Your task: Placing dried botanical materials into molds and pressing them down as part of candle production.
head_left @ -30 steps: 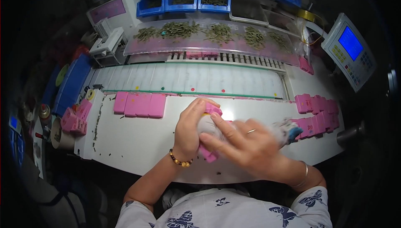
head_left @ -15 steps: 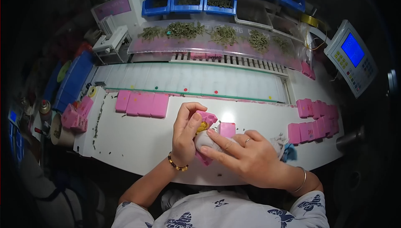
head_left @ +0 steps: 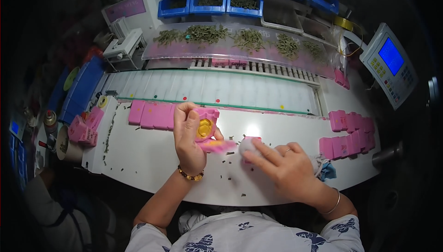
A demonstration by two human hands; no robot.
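My left hand (head_left: 187,136) grips an opened pink mould (head_left: 213,116), with fingers behind it and the thumb along its edge. A yellow hollow (head_left: 204,128) shows in the upper half, while the lower flap (head_left: 219,147) hangs out to the right, slightly blurred. To the right, my right hand (head_left: 288,166) is closed round a white cloth pouch (head_left: 249,148) whose rounded end points toward the mould, apart from it. Behind the pouch another pink block (head_left: 253,138) lies on the table, mostly hidden. White and blue cloth (head_left: 326,170) trails beyond the right wrist.
Pink blocks line the table (head_left: 152,169) at the left (head_left: 157,115) and right (head_left: 341,146). Small dark green bits are scattered about. Beyond runs a conveyor (head_left: 207,86), below a clear shelf with green piles (head_left: 207,33) and blue bins (head_left: 207,5). A control panel (head_left: 390,63) stands right.
The pouch has come away from the mould and moved right with my right hand. My left hand has shifted left and up, and the mould is spread wider. The conveyor's coloured dots have slid left.
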